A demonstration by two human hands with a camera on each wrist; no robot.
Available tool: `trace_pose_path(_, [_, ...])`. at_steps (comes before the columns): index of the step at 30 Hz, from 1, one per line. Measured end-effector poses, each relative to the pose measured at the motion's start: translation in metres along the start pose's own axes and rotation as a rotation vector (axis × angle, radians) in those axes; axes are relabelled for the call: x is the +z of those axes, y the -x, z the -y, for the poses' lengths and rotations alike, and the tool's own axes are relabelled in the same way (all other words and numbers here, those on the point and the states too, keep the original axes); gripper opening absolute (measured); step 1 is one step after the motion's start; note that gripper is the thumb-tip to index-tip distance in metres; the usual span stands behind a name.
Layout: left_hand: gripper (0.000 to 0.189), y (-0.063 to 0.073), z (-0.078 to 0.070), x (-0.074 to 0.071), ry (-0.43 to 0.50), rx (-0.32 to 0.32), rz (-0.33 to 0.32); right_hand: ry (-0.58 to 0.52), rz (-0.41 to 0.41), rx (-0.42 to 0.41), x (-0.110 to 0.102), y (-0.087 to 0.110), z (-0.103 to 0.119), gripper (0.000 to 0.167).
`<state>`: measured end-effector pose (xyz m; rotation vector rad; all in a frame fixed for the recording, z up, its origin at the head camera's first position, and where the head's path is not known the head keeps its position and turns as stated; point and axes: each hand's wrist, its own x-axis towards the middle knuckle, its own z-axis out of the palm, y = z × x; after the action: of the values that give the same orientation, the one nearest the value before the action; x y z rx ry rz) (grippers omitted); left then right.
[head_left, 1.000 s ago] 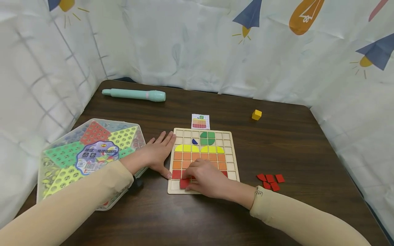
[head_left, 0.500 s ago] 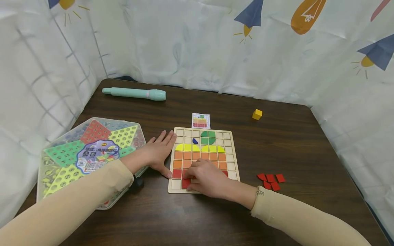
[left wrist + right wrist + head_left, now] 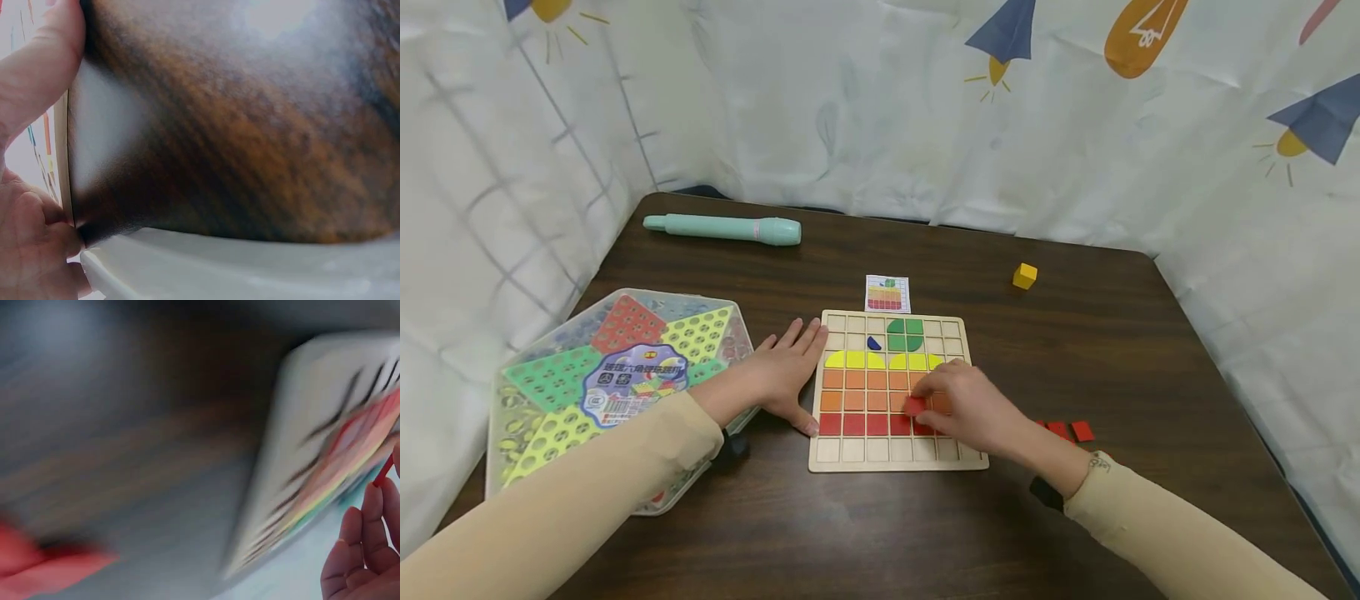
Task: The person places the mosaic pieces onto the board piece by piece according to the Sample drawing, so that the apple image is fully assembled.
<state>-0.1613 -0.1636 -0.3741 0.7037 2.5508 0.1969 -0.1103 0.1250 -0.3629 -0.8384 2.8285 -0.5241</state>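
A wooden grid board [image 3: 826, 463] lies on the table with coloured tiles in its cells: green at the top, a small blue piece [image 3: 873, 343], a yellow row, two orange rows and a red row. My left hand [image 3: 782, 375] is spread along the board's left edge, thumb and fingertips at the rim. Over the right part of the board, my right hand [image 3: 973, 408] pinches a red tile [image 3: 913, 407] between thumb and fingers; the right wrist view shows its thin edge. That hand hides some orange and red cells below it.
A small pattern card [image 3: 887, 294] lies just beyond the board. Loose red tiles [image 3: 1082, 431] lie at the right, partly behind the right forearm. A yellow cube [image 3: 1025, 276], a mint-green microphone-shaped item [image 3: 722, 228] and a hexagonal game box [image 3: 542, 367] stand around.
My right hand has lifted the red tile off the bottom row and moved right and up over the board, uncovering the red row's left part. My left hand has stayed put.
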Motion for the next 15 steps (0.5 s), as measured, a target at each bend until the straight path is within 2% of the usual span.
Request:
trace_pose_path(4, [0.142,0.0,-0.001,-0.001,-0.002,0.004,-0.001,-0.019,-0.043,0.178,-0.018,0.02,-0.051,0.022])
trace_pose_path(7, [0.142,0.001,-0.001,-0.002,-0.004,0.004,0.003,-0.019,-0.031,0.271,-0.026,0.034,-0.082,0.021])
trace_pose_path(10, [0.142,0.001,-0.001,-0.003,-0.006,-0.001,0.008,-0.021,0.019,0.289,-0.028,0.043,-0.099,0.022])
trace_pose_path(15, [0.143,0.001,-0.002,-0.002,-0.001,-0.006,0.008,-0.036,0.048,0.269,-0.027,0.044,-0.107,0.021])
